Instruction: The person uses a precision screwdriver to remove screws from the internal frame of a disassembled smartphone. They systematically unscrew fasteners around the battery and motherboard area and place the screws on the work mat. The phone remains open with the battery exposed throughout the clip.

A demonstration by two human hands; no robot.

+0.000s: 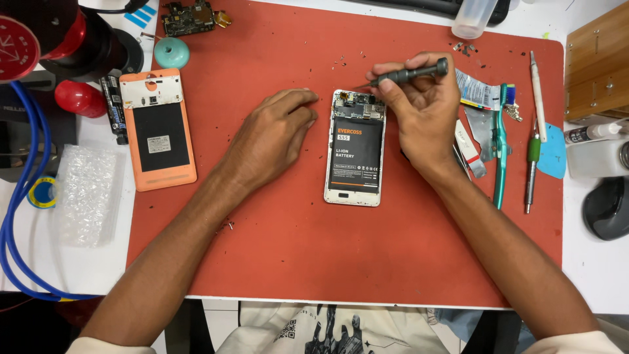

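Note:
An opened white phone (354, 149) lies face down mid-mat, its black battery and top circuit board exposed. My right hand (422, 115) grips a dark grey screwdriver (419, 70), held almost level, with the tip pointing left just above the phone's top edge. My left hand (275, 134) rests palm down on the red mat (295, 262), fingers curled beside the phone's upper left corner, holding nothing.
An orange phone back shell (158, 128) lies at the mat's left edge, a circuit board (190, 17) above it. Right of the phone: teal toothbrush (501, 151), pens, tweezers, blue pick (553, 152). Bubble wrap (85, 193) and blue cable (13, 216) sit left.

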